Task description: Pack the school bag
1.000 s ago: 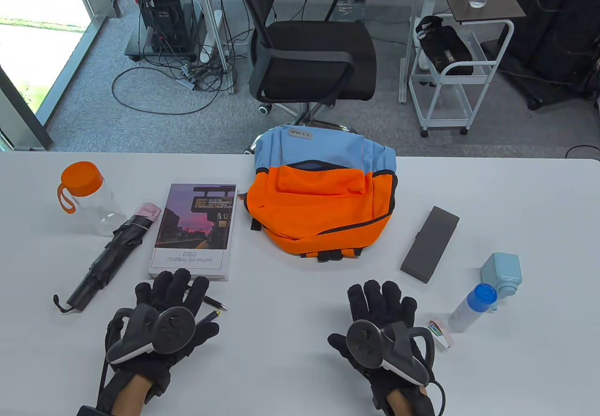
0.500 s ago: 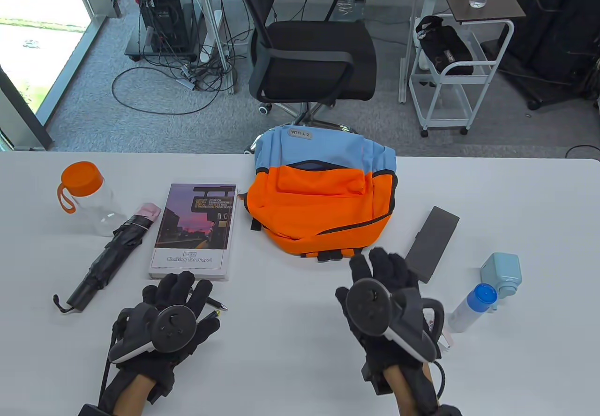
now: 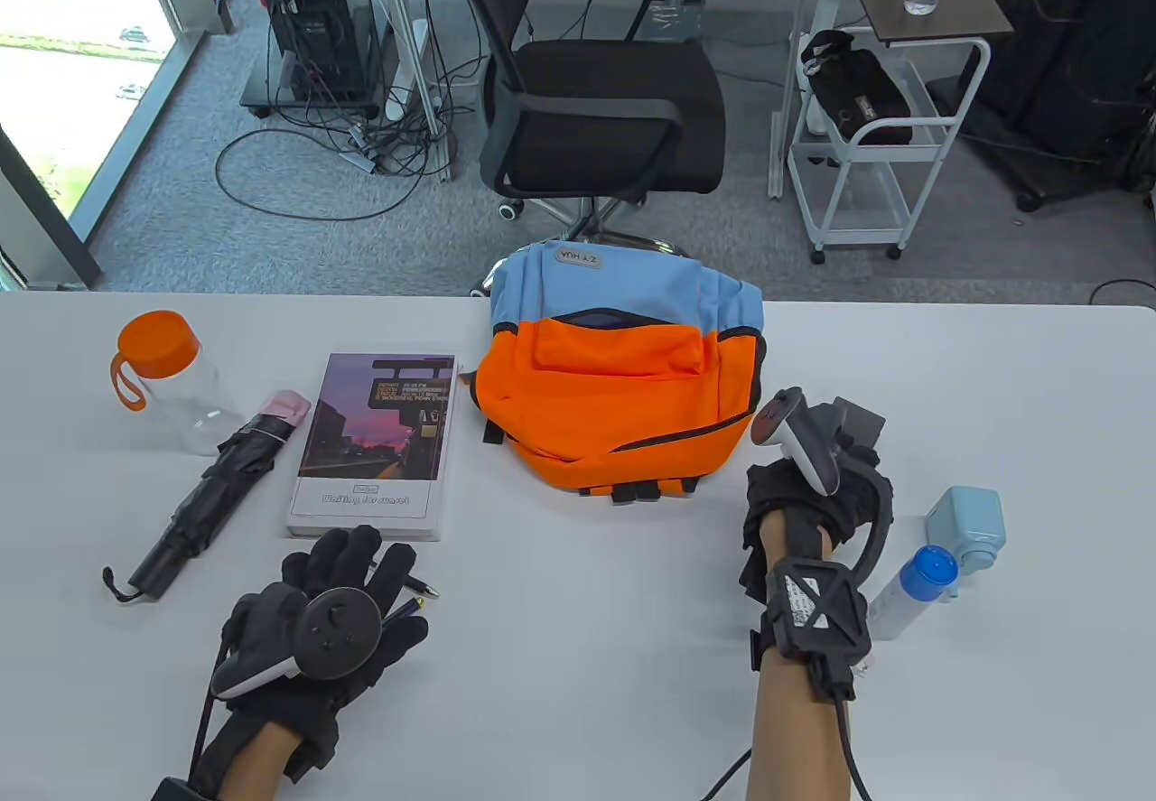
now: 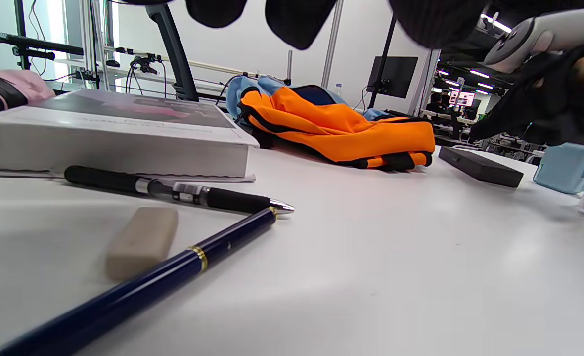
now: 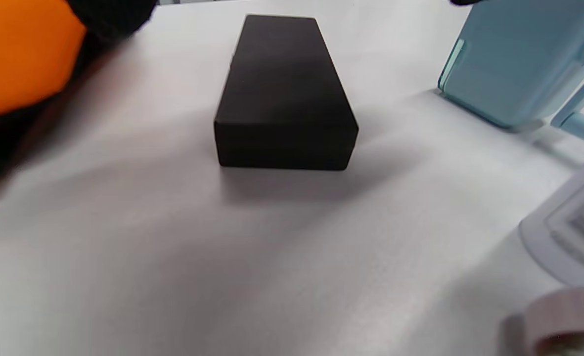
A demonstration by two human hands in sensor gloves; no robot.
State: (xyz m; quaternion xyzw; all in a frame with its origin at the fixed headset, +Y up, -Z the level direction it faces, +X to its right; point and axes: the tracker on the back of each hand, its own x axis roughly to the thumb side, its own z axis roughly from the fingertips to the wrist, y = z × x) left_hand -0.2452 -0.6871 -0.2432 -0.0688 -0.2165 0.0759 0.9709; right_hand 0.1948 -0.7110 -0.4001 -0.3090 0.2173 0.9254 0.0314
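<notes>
Grips: both unclear | right hand (image 3: 813, 498) hides black case (image 5: 284, 94) — wrist view bares it

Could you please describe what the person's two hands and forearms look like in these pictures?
Both hands wear thick black knitted sensor gloves. The left hand carries a dark grey tracker with a round disc face and pale underside on its back. The right hand has a similar grey-and-white tracker, plus a black wrist module crossed by straps, with a black cable trailing down. Both forearms are bare, without sleeves.
</notes>
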